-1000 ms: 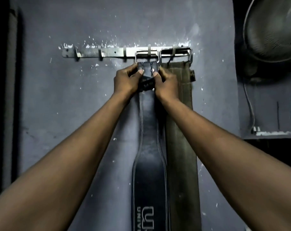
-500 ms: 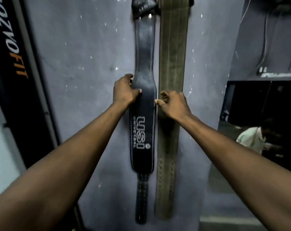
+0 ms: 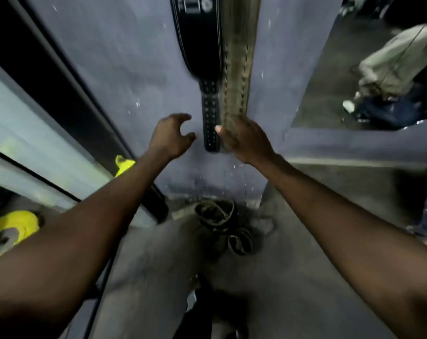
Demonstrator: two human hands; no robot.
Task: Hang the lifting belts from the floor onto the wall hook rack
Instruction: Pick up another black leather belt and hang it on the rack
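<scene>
1. Two lifting belts are seen hanging side by side against the grey wall (image 3: 124, 57), their tail ends level with the hands; the rack is cut off by the top edge.
2. The black leather belt (image 3: 199, 45) is smooth, stitched at its edges, and narrows to a tail with rows of punched holes.
3. The olive belt (image 3: 237, 69) is matte, worn, and also perforated.
4. The left hand (image 3: 171, 138) is held just left of the black tail, fingers curled half open, nothing gripped.
5. The right hand (image 3: 244, 140) is laid over the olive tail, fingers loosely spread; a grip cannot be told.
6. Coiled belts (image 3: 217, 214) are left on the concrete floor (image 3: 293, 253) below; open floor is available to the right.
</scene>
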